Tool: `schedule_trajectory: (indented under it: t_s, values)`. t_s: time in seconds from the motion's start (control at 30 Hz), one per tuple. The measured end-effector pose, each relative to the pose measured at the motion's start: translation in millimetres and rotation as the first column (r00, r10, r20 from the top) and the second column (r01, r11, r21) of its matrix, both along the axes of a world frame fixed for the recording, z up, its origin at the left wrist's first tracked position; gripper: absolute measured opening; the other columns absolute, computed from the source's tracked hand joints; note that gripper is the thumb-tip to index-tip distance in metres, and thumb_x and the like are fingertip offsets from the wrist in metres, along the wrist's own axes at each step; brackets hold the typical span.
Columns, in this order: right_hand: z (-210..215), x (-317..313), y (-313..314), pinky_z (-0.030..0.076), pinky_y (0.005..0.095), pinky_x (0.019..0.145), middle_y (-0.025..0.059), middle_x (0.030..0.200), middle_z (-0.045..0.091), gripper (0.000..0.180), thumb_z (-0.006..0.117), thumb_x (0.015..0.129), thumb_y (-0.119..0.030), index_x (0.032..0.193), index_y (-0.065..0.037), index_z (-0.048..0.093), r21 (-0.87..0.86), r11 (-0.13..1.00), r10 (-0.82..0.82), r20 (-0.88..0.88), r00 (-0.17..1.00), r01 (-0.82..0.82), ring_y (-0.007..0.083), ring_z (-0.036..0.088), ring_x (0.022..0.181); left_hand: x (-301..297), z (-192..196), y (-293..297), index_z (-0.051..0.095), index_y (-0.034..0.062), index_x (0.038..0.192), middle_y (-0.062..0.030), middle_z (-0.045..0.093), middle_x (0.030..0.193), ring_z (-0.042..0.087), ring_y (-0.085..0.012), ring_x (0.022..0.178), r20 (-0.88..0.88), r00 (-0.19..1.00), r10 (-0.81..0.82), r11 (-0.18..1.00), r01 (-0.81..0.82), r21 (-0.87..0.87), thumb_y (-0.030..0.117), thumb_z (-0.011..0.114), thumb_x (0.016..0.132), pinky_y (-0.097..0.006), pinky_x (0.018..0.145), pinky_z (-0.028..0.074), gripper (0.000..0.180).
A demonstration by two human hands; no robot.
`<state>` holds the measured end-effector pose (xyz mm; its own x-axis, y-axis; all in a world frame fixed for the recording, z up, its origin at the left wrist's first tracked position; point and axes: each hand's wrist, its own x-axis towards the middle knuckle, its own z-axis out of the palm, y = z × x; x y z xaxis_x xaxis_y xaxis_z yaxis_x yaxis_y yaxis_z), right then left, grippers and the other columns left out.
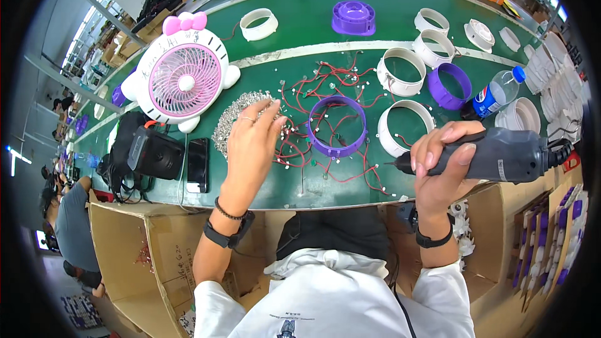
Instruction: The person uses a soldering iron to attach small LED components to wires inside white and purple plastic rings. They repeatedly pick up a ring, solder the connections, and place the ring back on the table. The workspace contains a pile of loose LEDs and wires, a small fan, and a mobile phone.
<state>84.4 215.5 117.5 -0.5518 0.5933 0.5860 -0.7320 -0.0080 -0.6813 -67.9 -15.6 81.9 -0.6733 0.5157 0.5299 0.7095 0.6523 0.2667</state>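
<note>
My left hand (251,141) reaches over a heap of small silvery screws (226,126). Its fingers are bent and somewhat apart at the heap's right side; whether a screw is under the fingertips cannot be made out. In my right hand (443,159) is a dark electric screwdriver (501,155), held sideways with its bit pointing left. Between the hands a purple ring (311,130) lies on the green table, among red wires (325,78) with small connectors. A white ring (386,126) sits just left of the screwdriver, beyond its tip.
Several more white rings (400,74) and a purple ring (448,86) stand at the right, by a drink bottle (494,95). A cat-shaped fan (181,78), a black speaker (156,153) and a phone (198,166) are at the left. Cardboard boxes (128,256) stand below the table edge.
</note>
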Motion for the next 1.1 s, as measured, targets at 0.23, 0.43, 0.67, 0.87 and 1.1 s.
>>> schedule_trajectory:
  t_s: [0.23, 0.43, 0.67, 0.87, 1.1]
  values:
    - [0.4, 4.8, 3.7, 0.040, 0.0234, 0.044, 0.0021, 0.065, 0.049, 0.045, 0.065, 0.099, -0.043, 0.105, -0.005, 0.044, -0.014, 1.000, -0.019, 0.053, 0.998, 0.020, 0.0083, 0.045, 0.047, 24.4, -19.7, 45.0, 0.071, 0.0114, 0.098, -0.0032, 0.067, 0.100, 0.063, -0.0259, 0.101, 0.076, 0.902, -0.425, 0.887, 0.432, -0.163, 0.007, 0.078, 0.077, -0.040, 0.087, 0.047, 0.022]
    - [2.5, 26.0, 20.1, 0.039, 0.0240, 0.040, 0.0010, 0.065, 0.047, 0.049, 0.063, 0.097, -0.051, 0.101, -0.007, 0.042, -0.047, 0.997, -0.063, 0.102, 0.993, 0.068, 0.0094, 0.046, 0.045, -61.0, 45.3, 98.5, 0.071, 0.0080, 0.098, -0.0100, 0.068, 0.097, 0.063, -0.0330, 0.097, -0.019, 0.899, -0.437, 0.900, 0.437, -0.002, 0.008, 0.075, 0.081, -0.045, 0.085, 0.048, 0.018]
    - [-2.6, 42.6, 31.6, 0.043, 0.0246, 0.043, 0.0029, 0.067, 0.051, 0.054, 0.064, 0.096, -0.052, 0.103, -0.004, 0.040, -0.023, 0.996, -0.080, 0.146, 0.986, 0.085, 0.0115, 0.050, 0.047, -273.7, -43.4, 148.5, 0.073, 0.0050, 0.101, -0.0172, 0.070, 0.105, 0.063, -0.0379, 0.104, 0.081, 0.950, -0.302, 0.952, 0.297, 0.069, 0.005, 0.069, 0.083, -0.048, 0.091, 0.050, 0.019]
    - [-9.8, 40.4, 43.9, 0.034, 0.0197, 0.038, -0.0005, 0.065, 0.041, 0.046, 0.052, 0.103, -0.051, 0.097, -0.007, 0.037, 0.039, 0.957, -0.292, 0.135, 0.947, 0.289, 0.0070, 0.036, 0.043, -338.6, -67.2, 108.0, 0.071, 0.0101, 0.108, -0.0165, 0.069, 0.110, 0.063, -0.0386, 0.108, -0.060, 0.982, 0.180, 0.958, -0.188, -0.218, 0.002, 0.062, 0.085, -0.049, 0.094, 0.048, 0.026]
    - [-6.6, 41.1, 41.5, 0.041, 0.0239, 0.043, 0.0023, 0.067, 0.049, 0.050, 0.058, 0.099, -0.052, 0.103, -0.006, 0.039, 0.009, 0.979, -0.203, 0.158, 0.966, 0.204, 0.0107, 0.045, 0.046, -221.9, 8.4, 102.2, 0.062, 0.0032, 0.101, -0.0164, 0.065, 0.071, 0.064, -0.0387, 0.069, -0.135, 0.974, -0.181, 0.977, 0.162, -0.138, 0.026, 0.069, 0.091, -0.051, 0.066, 0.049, 0.026]
